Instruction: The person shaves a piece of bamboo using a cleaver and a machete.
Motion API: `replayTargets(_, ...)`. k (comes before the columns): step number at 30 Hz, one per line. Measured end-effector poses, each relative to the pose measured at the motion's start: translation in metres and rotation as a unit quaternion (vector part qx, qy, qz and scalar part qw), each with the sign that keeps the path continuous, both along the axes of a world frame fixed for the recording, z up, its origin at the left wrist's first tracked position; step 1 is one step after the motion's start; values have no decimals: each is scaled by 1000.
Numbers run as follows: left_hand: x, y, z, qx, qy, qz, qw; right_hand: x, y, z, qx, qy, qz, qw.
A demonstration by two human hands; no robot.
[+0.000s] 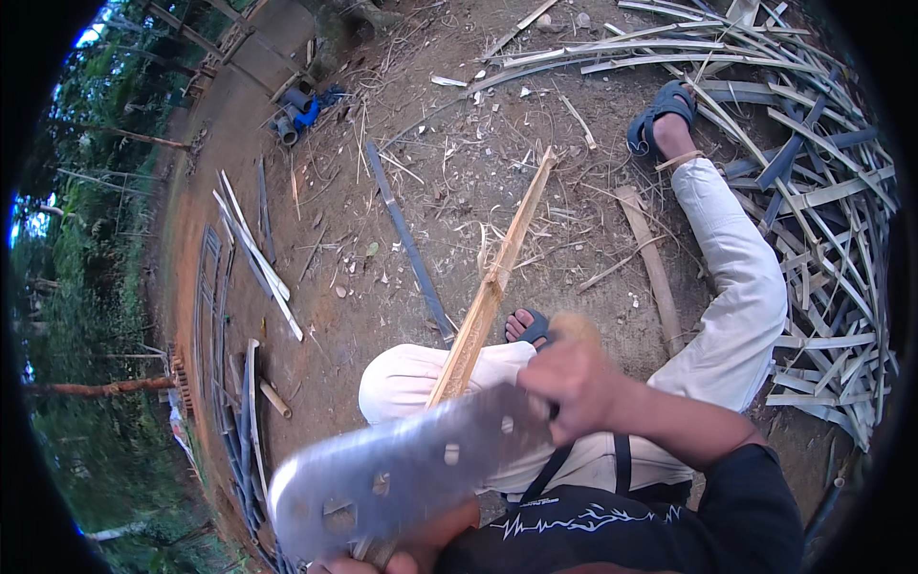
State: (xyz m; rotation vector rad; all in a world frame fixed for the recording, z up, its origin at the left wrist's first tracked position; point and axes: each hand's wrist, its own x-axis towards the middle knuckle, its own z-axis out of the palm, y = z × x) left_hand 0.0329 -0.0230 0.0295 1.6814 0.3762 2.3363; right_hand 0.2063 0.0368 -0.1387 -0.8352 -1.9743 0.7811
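Observation:
My right hand [574, 378] grips the handle of a broad metal cleaver [402, 469] with several holes in its blade; the blade is blurred and points toward my lower left. A long pale bamboo strip [497, 277] runs from my lap out over the dirt, its far end pointing away from me. My left hand [402, 547] shows at the bottom edge below the blade and holds the strip's near end. I sit on the ground in light trousers with blue sandals on both feet.
A heap of split bamboo strips [813, 191] lies to my right. More slats [253, 253] and a dark blue strip [406, 239] lie on the dirt to my left. Pipes [296, 110] sit at the far left. Shavings litter the ground.

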Motion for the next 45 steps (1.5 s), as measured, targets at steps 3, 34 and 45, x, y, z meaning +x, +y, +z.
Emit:
replayTargets(3,-3,-6,0,-48,25,37,998,39,54,-71,-285,-144,-202,926)
replayTargets(34,-19,39,19,-94,-66,301,947,105,211,-207,-427,-285,-266,816)
replayTargets(45,-24,50,13,-125,-104,142,976,131,225,-260,-428,-274,-360,782)
